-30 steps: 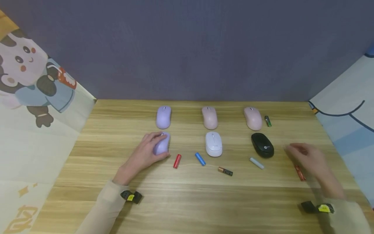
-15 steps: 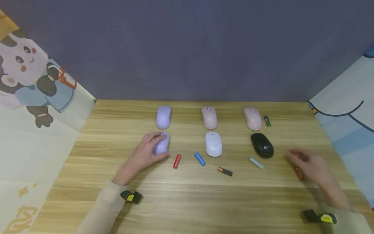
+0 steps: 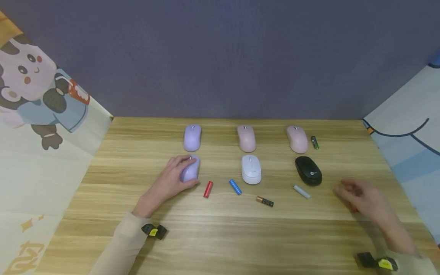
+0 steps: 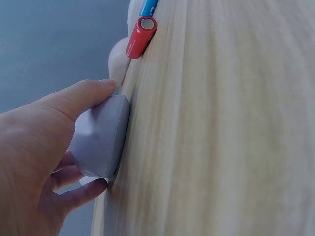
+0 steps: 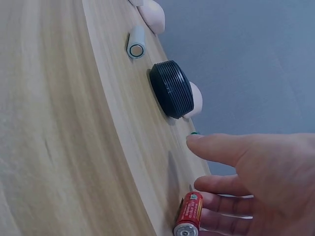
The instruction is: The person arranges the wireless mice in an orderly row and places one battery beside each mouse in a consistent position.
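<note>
My left hand [image 3: 170,177] grips the nearer purple mouse [image 3: 190,170], thumb on one side and fingers on the other. That mouse [image 4: 102,135] stays flat against the tabletop in the left wrist view. At the right, my right hand [image 3: 364,198] hangs low above a red battery [image 3: 354,208] and hides most of it in the head view. The right wrist view shows this battery [image 5: 191,214] lying by the fingertips of the right hand [image 5: 246,182], while the thumb stands well apart from the fingers. A black mouse [image 3: 308,170] sits left of the right hand.
Along the back are another purple mouse [image 3: 192,138] and two pink mice [image 3: 246,138], with a green-black battery [image 3: 314,142] beside the right one. A white mouse [image 3: 251,169] is mid-table. Red [image 3: 208,189], blue [image 3: 235,187], copper-black [image 3: 265,201] and grey [image 3: 301,191] batteries lie in front.
My right hand has come down and nearer to me over the red battery, covering more of it. My left hand has kept its grip on the purple mouse without moving.
</note>
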`<state>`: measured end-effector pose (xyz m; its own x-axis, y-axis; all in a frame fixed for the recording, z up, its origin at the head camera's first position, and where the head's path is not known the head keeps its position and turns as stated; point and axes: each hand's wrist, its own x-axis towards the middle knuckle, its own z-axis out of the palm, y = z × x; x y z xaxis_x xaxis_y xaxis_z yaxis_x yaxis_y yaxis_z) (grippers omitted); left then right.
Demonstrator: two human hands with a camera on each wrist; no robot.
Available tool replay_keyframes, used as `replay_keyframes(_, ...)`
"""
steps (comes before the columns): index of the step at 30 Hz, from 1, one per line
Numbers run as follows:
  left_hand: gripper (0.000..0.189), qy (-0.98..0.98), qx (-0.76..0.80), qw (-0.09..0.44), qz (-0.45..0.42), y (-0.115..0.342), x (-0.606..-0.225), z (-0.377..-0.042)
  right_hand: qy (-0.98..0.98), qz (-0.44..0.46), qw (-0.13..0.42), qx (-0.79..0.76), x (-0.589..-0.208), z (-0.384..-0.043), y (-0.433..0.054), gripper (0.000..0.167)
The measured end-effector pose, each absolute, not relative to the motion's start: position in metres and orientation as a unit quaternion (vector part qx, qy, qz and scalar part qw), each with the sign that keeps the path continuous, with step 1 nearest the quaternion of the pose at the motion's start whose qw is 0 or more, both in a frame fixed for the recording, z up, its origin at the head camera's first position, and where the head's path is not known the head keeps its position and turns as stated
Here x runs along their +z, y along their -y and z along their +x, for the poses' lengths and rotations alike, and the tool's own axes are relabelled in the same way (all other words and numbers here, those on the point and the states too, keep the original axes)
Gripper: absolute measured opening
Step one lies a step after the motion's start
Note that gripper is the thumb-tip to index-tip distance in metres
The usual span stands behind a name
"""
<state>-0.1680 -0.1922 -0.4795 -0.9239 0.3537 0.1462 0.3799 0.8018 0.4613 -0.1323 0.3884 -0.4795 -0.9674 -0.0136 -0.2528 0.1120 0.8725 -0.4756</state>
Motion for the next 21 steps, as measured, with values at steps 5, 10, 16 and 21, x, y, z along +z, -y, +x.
replay_keyframes(5,0.075,0.948,-0.248,0.034,-0.196,0.192,-0.48,-0.168,-0.957,0.025,0.129,-0.258,-0.482,-0.128,-0.387,0.078)
replay_keyframes(10,0.076,0.949,-0.249,0.027,-0.193,0.192,-0.48,-0.168,-0.963,0.025,0.111,-0.245,-0.485,-0.125,-0.389,0.073)
replay_keyframes(16,0.076,0.95,-0.249,0.021,-0.189,0.193,-0.479,-0.168,-0.969,0.028,0.093,-0.228,-0.486,-0.122,-0.388,0.066)
replay_keyframes(21,0.076,0.95,-0.25,0.02,-0.188,0.192,-0.478,-0.167,-0.973,0.01,0.064,-0.223,-0.489,-0.119,-0.387,0.056)
